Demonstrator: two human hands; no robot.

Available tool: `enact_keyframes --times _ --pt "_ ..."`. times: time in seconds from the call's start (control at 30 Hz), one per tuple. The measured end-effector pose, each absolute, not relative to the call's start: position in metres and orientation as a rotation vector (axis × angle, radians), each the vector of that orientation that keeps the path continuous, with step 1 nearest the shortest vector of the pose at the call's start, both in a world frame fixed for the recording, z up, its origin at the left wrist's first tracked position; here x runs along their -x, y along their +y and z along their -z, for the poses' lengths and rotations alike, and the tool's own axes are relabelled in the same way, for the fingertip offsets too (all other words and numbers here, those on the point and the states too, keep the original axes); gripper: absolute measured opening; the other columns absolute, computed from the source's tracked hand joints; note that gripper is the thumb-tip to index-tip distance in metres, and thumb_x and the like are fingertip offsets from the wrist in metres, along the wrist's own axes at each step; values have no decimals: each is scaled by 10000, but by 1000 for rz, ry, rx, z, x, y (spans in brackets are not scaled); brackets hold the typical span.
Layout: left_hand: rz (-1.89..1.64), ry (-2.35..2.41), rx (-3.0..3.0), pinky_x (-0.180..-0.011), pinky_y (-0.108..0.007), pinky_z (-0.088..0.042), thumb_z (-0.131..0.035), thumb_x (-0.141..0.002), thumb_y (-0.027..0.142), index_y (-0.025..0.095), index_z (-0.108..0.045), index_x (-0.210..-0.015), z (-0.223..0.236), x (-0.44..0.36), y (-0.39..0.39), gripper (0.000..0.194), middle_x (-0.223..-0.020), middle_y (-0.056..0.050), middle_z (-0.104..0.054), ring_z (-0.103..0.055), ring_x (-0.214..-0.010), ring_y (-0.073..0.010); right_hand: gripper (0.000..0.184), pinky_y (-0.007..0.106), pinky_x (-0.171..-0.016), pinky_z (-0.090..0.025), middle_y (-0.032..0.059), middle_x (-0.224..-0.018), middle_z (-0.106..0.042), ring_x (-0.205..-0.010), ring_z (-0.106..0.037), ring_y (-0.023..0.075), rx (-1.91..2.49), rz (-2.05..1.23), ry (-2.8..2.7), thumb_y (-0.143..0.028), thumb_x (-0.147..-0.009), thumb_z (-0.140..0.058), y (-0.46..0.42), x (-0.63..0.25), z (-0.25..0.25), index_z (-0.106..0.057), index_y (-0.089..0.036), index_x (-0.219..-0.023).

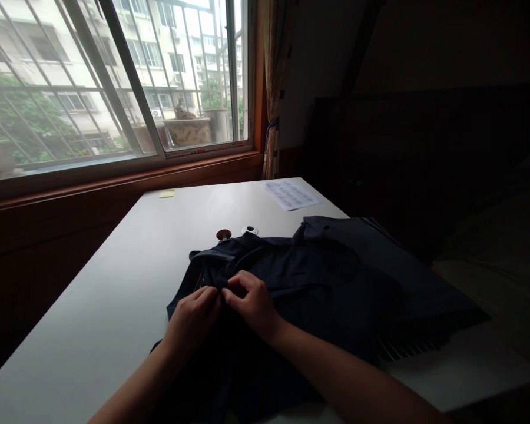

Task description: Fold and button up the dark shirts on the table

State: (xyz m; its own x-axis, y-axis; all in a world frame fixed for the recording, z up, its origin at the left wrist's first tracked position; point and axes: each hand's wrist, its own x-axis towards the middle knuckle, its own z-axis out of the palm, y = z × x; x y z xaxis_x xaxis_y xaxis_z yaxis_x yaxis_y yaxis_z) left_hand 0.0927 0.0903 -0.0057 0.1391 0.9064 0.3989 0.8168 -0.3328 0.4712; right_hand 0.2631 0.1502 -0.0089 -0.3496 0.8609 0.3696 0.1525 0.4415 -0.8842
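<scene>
A dark navy garment [318,277] with a collar-like folded edge at its left end lies spread over the white table [115,294]. At that left end, my left hand [196,312] is closed with its fingertips pinching the dark cloth. Close beside it, my right hand [249,300] pinches the same cloth between thumb and bent fingers. The two sets of fingertips nearly meet. What lies right between them is too dark to make out. Striped cloth [408,347] shows under the garment's right end.
Behind the garment are a round hole [224,235] in the tabletop and a white ring-shaped cap [249,230]. A printed sheet [291,195] and a yellow sticky note [166,193] lie near the far edge. Beyond stand a barred window [159,76] and a tied curtain [272,135].
</scene>
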Motion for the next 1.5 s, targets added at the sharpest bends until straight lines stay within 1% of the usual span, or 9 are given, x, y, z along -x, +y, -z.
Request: enact_keyframes --times 0.1,0.33,0.7,0.97,1.1,1.23,1.3,1.37,1.5 --pt "-922 1778 -2343 -587 -229 -397 -455 -965 224 206 -534 -753 7 -94 90 227 -709 3 -584 -556 -592 -122 52 290 -699 -460 2 -778 -616 -727 -593 168 879 -922 -1837 -242 -809 -670 151 -263 10 -633 -226 -777" --pt "-854 1809 -2427 -571 -233 -392 -443 -970 230 208 -514 -732 8 -95 89 249 -692 6 -575 -544 -573 -118 74 287 -671 -444 -2 -739 -602 -688 -575 164 911 -820 -1885 -207 -779 -652 152 -261 10 -604 -228 -726" --pt "-921 1808 -2319 -584 -232 -411 -456 -956 232 212 -529 -745 6 -96 91 224 -701 3 -597 -582 -587 -129 121 277 -655 -428 -14 -714 -580 -678 -568 152 922 -882 -1833 -210 -770 -658 152 -260 11 -581 -221 -676" --pt "-983 1686 -2108 -657 -250 -458 -491 -965 272 209 -604 -817 4 -93 92 197 -768 -8 -642 -618 -686 -152 116 263 -634 -411 -29 -697 -547 -667 -529 136 893 -1169 -1709 -244 -757 -669 157 -262 10 -595 -201 -679" --pt "-1019 1589 -2052 -694 -246 -480 -496 -976 285 206 -622 -869 7 -90 94 183 -829 -17 -653 -632 -749 -154 128 261 -635 -407 -33 -681 -582 -634 -530 126 905 -1442 -1572 -280 -718 -706 161 -264 11 -619 -186 -721" --pt "-1047 1564 -2095 -667 -234 -473 -486 -986 291 202 -626 -894 13 -86 95 189 -838 -18 -627 -617 -717 -139 263 262 -653 -422 -32 -636 -635 -589 -567 123 881 -1830 -1277 -313 -628 -792 164 -264 13 -619 -172 -768" --pt "-1059 1569 -2129 -648 -227 -465 -480 -986 276 201 -626 -908 15 -85 95 182 -834 -16 -620 -610 -693 -130 353 262 -662 -431 -33 -620 -639 -585 -589 125 864 -1937 -1190 -344 -579 -844 165 -264 14 -622 -165 -787" --pt "-1074 1582 -2154 -636 -220 -460 -489 -974 254 199 -622 -899 15 -85 96 163 -817 -10 -618 -604 -673 -123 405 268 -673 -442 -33 -625 -642 -592 -604 129 863 -1945 -1198 -387 -560 -873 166 -265 15 -638 -160 -798" --pt "-1089 1615 -2205 -599 -203 -439 -518 -947 224 192 -604 -830 12 -86 95 148 -753 7 -598 -575 -620 -108 423 286 -689 -468 -19 -690 -668 -633 -632 147 870 -1848 -1312 -467 -595 -864 164 -266 15 -670 -159 -812"
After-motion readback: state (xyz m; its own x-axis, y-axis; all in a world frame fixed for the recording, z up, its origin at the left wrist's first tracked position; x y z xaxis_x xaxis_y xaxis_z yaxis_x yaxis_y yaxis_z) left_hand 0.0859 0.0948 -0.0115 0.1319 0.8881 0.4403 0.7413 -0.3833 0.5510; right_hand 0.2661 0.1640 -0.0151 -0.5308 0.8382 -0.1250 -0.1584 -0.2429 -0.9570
